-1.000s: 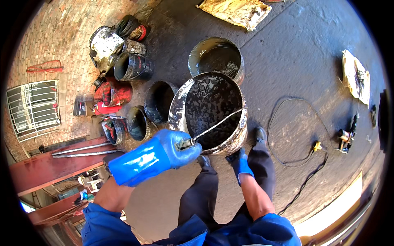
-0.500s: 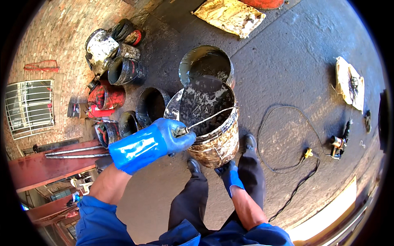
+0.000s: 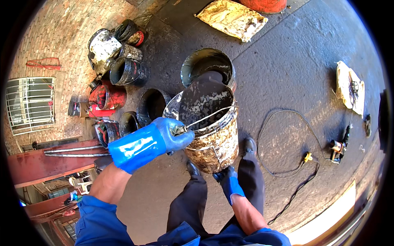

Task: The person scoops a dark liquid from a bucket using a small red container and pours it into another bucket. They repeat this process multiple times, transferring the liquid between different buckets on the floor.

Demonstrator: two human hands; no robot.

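Observation:
A grime-streaked bucket [image 3: 217,143] hangs tilted away from me, its far lip over a second bucket [image 3: 188,69] standing on the ground. Black liquid [image 3: 204,98] fills the tilted one and runs over that lip into the other. My left hand [image 3: 174,134], in a long blue rubber glove, is closed round the grip of the wire handle, left of the bucket. Low at the bucket's near side, my right hand [image 3: 228,179], also gloved in blue, holds the bottom edge; its fingertips are partly hidden under the base.
Several dirty buckets [image 3: 152,105] stand to the left by a brick wall [image 3: 45,49]. A stained yellow sack [image 3: 232,18] lies at the back. On the right are a looped cable [image 3: 262,123], a power tool [image 3: 338,147] and a pale sack [image 3: 349,88]. My shoes [image 3: 249,145] flank the bucket.
The bucket has tipped a little further, with more of its near wall showing. The black liquid reaches farther over the lip into the other bucket. Both hands keep their hold.

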